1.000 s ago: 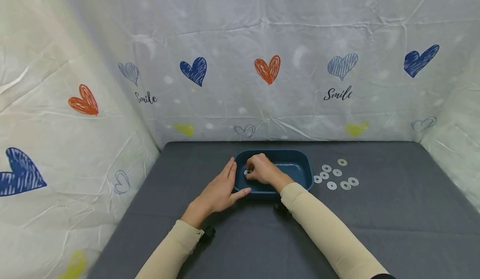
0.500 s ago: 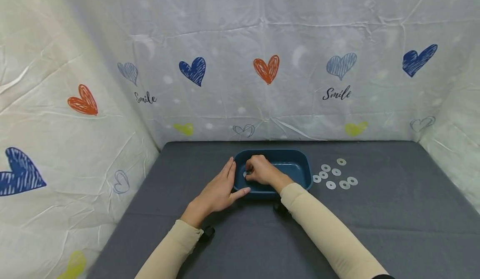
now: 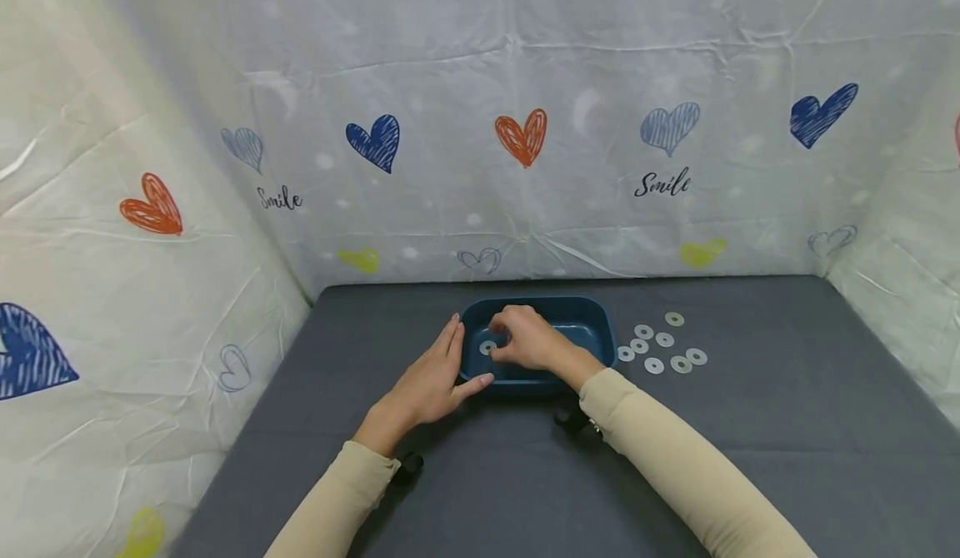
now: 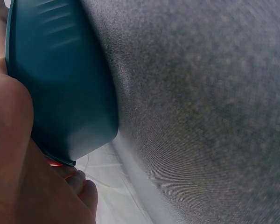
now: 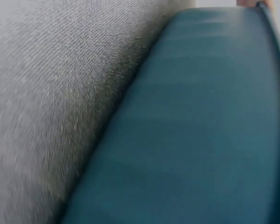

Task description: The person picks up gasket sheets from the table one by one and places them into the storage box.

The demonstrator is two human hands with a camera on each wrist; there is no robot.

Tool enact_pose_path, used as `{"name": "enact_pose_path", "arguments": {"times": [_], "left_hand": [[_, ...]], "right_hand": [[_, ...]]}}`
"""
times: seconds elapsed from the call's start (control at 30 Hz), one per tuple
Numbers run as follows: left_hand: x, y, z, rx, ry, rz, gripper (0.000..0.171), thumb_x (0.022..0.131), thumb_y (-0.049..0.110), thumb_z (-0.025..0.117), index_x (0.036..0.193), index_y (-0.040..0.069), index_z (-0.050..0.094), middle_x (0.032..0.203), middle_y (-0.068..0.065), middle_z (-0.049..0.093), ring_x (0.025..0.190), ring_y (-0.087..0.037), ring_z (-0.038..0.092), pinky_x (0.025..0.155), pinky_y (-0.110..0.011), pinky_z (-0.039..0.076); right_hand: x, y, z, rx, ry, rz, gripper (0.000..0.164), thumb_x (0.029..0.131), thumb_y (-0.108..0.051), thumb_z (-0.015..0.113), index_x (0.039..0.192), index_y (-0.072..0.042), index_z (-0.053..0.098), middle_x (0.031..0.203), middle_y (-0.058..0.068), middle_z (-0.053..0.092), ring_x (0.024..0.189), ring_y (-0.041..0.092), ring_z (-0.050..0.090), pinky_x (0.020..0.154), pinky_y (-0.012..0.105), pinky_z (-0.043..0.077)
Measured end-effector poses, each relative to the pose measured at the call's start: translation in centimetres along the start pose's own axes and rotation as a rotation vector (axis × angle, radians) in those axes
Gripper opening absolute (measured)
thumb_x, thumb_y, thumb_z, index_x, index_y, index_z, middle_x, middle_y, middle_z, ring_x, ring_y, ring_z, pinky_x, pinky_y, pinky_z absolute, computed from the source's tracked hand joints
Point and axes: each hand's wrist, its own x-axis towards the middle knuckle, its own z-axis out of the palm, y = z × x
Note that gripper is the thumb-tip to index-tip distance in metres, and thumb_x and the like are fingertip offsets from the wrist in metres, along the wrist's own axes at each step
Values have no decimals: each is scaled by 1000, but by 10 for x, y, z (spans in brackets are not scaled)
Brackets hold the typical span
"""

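The dark blue plastic tray point(image 3: 574, 384) stands on the grey cloth. My left hand point(image 3: 426, 384) rests at its left end, straight fingers along the side and thumb over the front rim. In the left wrist view, the fingers point(image 4: 79, 186) lie by the tray's outer wall point(image 4: 60, 98). Inside the tray, a pale flat washer point(image 3: 487, 348) lies near the left end with its hole showing. Just right of it, my right hand point(image 3: 532, 341) hovers low, bent fingers and thumb apart. In the right wrist view the tray's front wall point(image 5: 186, 126) hides the right hand's fingers.
Several pale washers point(image 3: 664, 339) lie scattered flat on the cloth right of the tray, one close to its right wall. Behind the grey-covered table point(image 3: 510, 491) hangs a white curtain point(image 3: 450, 66) printed with hearts, and it also covers both sides.
My right fingers have parted and drawn back right from the washer, which now lies visible in the tray. The left hand keeps its place at the rim. The head view has shifted slightly.
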Motion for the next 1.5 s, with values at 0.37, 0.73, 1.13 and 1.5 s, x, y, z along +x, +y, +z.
{"name": "enact_pose_path", "arguments": {"times": [0.37,0.73,1.13,1.5], "left_hand": [[2,1,0,7,-7,-16,105,98,72,44,162,-3,8,171,-19,0,156,-35,16,121,-52,27],[2,2,-1,14,-3,-12,104,98,71,46,162,-4,11,171,-19,2,156,-34,15,122,-52,26],[-1,0,-1,5,16,11,104,99,70,46,161,-6,12,171,-19,1,157,-34,13,122,-51,24],[-1,2,-1,4,14,3,105,98,71,46,161,-5,11,171,-19,0,156,-34,14,122,-52,25]], "right_hand": [[-34,4,-29,12,47,-22,33,93,-19,77,122,-4,72,115,12,66,82,12,63,70,26,54],[-66,13,-49,-26,67,-36,32,93,-22,77,121,-7,72,115,7,66,93,22,68,78,32,56],[-102,25,-64,-61,64,-52,27,94,-22,76,117,-10,73,115,7,68,92,21,68,73,31,55],[-132,41,-71,-41,137,-64,21,96,-14,73,115,-6,73,110,8,68,85,16,63,68,27,53]]}}
